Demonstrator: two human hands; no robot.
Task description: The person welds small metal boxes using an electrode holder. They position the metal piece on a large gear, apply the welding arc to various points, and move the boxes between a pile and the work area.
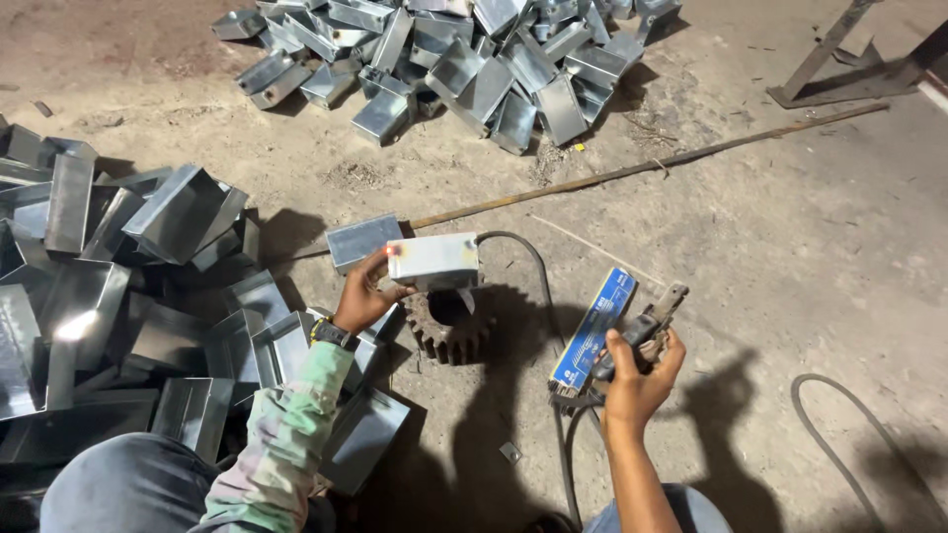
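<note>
The dusty concrete floor (770,247) carries everything here. Along its left edge lies a large heap of folded grey sheet-metal boxes (109,296), and a second heap of the same boxes (444,49) spreads along the far edge. A long thin rusty steel rod (652,166) runs slantwise across the floor between the far heap and the hands, and a dark steel angle frame (849,59) stands in the far right corner. A black cable (538,286) curls from behind the work toward the near edge.

Near the middle of the floor a dark toothed steel gear wheel (449,331) serves as a rest. On it sits one rectangular grey sheet-metal box (434,262), with a small red glowing spot at its near left corner. The left hand (363,296) grips this box at that left end, fingers closed on it, just beside the glow. The right hand (637,380) is closed around a dark welding electrode holder (647,331), held well apart from the box, just beside a long blue cardboard carton (592,331) lying on the floor.

As I judge it, the risks are a burn, since bare fingers sit next to hot metal, and the box tipping off the narrow gear if the hold loosens.
</note>
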